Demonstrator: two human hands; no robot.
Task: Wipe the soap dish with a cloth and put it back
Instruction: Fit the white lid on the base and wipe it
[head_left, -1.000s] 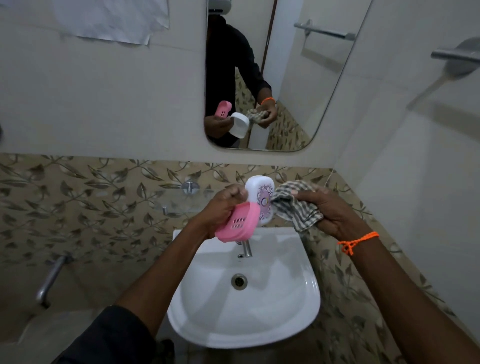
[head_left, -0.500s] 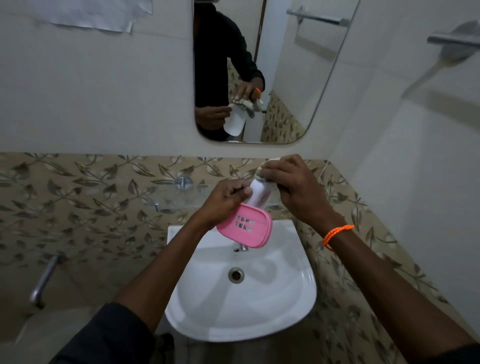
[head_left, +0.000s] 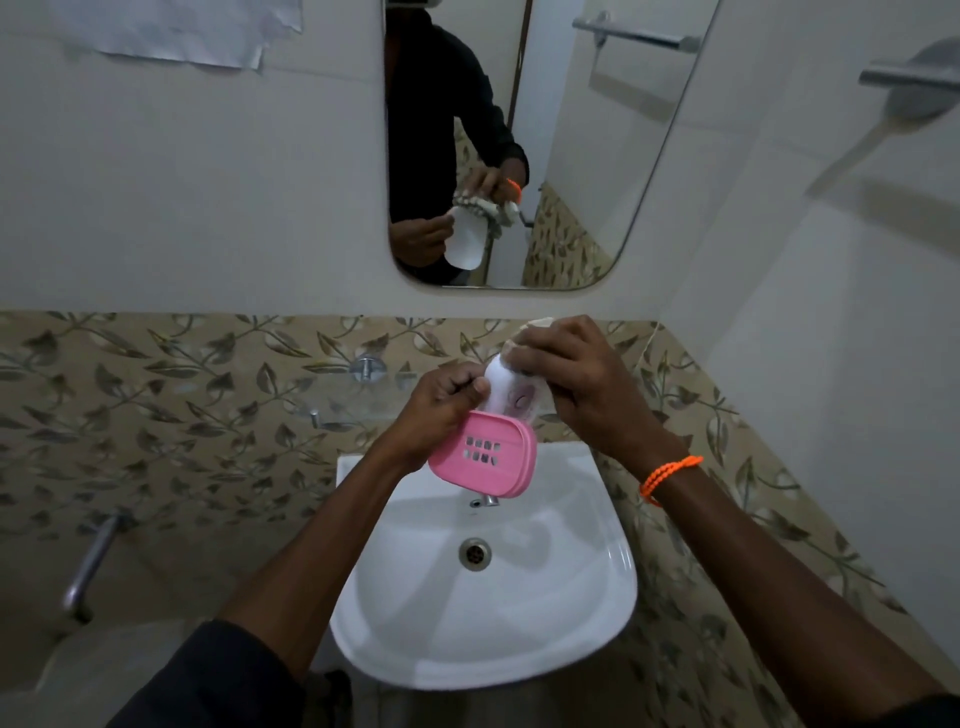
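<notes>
We saw plain pale wall tiles (head_left: 156, 197) up top and a band of beige leaf-patterned tiles (head_left: 156, 395) below. A rounded-corner wall mirror (head_left: 587, 156) hung above, reflecting a person in dark clothes. A white ceramic wash basin (head_left: 571, 613) sat below the hands, with a round metal drain (head_left: 475, 553) in its bowl and a small chrome tap (head_left: 485, 501) at the back. A chrome towel bar (head_left: 904, 78) stuck out at upper right; a metal pipe (head_left: 88, 566) ran at lower left.

The left hand (head_left: 441, 410) had its fingers curled, gripping the pink oval plastic soap dish tray (head_left: 485, 457) together with the white oval plastic soap dish lid (head_left: 506, 389), both held in the air over the basin's back edge, tray slots facing us. The right hand (head_left: 576, 384) was curled over the lid's top end, pressing a checked cloth (head_left: 535, 325) onto it; the cloth was mostly hidden under the fingers. A braided orange thread wristband (head_left: 667, 475) circled the right wrist.
</notes>
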